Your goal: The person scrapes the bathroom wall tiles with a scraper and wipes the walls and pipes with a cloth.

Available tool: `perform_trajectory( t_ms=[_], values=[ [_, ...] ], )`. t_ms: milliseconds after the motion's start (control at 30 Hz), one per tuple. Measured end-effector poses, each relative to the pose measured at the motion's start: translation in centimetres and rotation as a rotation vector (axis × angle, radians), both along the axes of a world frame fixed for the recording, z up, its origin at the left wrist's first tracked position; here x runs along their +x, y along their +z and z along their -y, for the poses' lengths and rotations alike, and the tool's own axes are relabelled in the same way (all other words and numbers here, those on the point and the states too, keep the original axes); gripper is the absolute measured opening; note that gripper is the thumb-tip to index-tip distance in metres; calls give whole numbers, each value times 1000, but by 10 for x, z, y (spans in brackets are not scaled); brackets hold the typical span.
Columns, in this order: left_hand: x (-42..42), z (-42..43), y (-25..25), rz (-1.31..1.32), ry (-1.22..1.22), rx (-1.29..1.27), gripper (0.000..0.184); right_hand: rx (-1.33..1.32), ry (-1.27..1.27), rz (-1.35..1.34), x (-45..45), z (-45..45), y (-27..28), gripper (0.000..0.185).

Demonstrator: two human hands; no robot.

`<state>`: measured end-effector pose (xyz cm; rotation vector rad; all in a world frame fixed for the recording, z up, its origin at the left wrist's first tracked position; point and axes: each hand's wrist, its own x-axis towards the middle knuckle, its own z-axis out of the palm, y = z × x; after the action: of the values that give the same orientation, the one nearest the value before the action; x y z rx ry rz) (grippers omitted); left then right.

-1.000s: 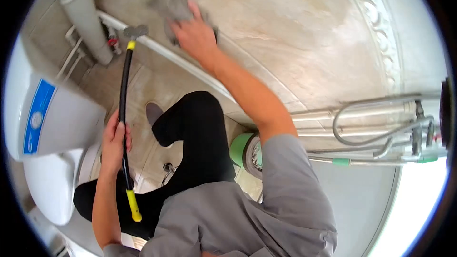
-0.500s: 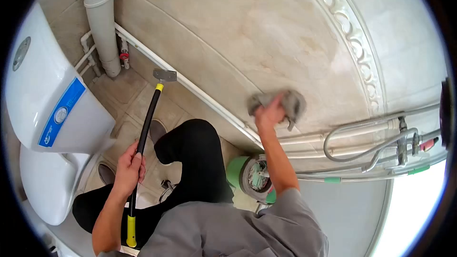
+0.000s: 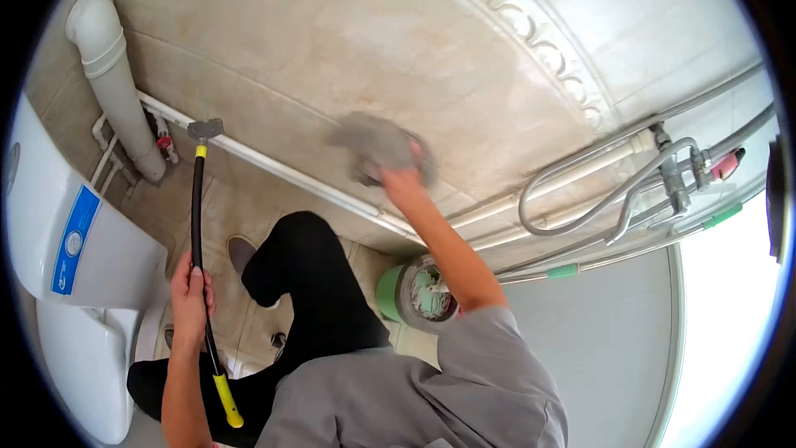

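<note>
A long-handled scraper (image 3: 199, 207) with a black shaft, yellow end grip and flat grey metal head is held upright in my left hand (image 3: 191, 290), its fingers wrapped round the shaft. The scraper's head overlaps the white pipe near the wall in view. A grey cloth (image 3: 373, 145), smeared by motion, is in my right hand (image 3: 405, 181). The cloth lies against the beige tiled wall (image 3: 290, 50); part of the hand is covered by it.
To the left stands a white toilet (image 3: 116, 257) with a blue label. A thick drain pipe (image 3: 116, 91) rises in the corner. White pipes (image 3: 274, 166) run along the wall's foot. Near my right arm sits a green bucket (image 3: 394, 294); metal shower fittings (image 3: 672, 170) are at right.
My right hand has moved the cloth leftward across the wall. The view has shifted, so toilet and pipes appear lower and farther left. The scraper stays in my left hand.
</note>
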<state>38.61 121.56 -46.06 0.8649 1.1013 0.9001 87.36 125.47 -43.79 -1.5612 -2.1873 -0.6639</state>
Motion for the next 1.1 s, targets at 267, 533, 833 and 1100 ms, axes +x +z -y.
perform_trajectory(
  t_ms=[267, 533, 833, 1100],
  values=[
    [-5, 6, -10, -49, -92, -21, 44, 577, -553, -101, 5, 43, 204, 80],
    [-4, 10, -8, -45, -39, 10, 45, 308, -800, -417, 54, 69, 6, 86],
    [-7, 28, 3, -49, -115, 15, 45, 320, -976, -401, 13, 90, -123, 33],
    [-9, 22, -9, -28, -80, -31, 43, 674, -712, -136, 63, 62, 25, 55]
  ],
)
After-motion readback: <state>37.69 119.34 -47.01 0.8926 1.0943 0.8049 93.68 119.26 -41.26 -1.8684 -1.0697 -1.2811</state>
